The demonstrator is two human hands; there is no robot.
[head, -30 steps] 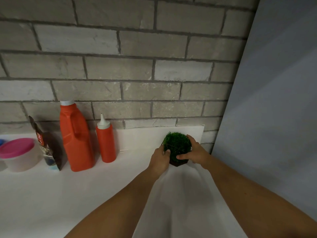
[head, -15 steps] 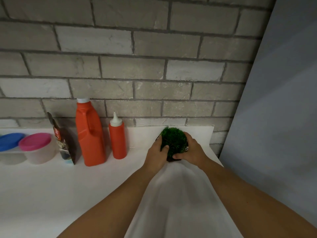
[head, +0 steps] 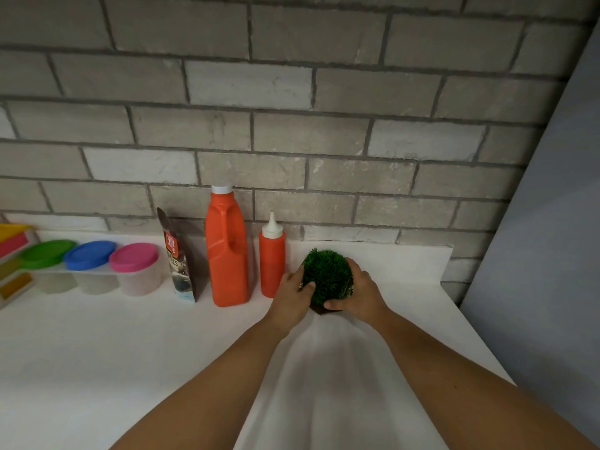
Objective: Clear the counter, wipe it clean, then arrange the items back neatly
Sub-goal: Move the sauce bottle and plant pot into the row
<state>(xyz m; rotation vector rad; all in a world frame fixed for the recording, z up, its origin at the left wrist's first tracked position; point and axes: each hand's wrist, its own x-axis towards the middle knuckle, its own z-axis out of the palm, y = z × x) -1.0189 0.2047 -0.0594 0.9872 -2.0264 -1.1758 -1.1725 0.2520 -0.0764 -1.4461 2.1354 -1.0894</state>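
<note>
Head view: we cup the small potted plant [head: 327, 274] between left hand [head: 292, 297] and right hand [head: 362, 295], fingers curled round its sides, on or barely off the counter [head: 97, 352], just right of the orange squeeze bottle [head: 272, 264]. We judge it light, with soft springy foliage over a stiff dark pot; best held low on the pot, not the tuft.

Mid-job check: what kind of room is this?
Likely a kitchen or utility corner: a white counter against a grey brick wall, lidded tubs, an orange jug and a squeeze bottle lined along it. The left hand and right hand hold a small green plant.
</note>
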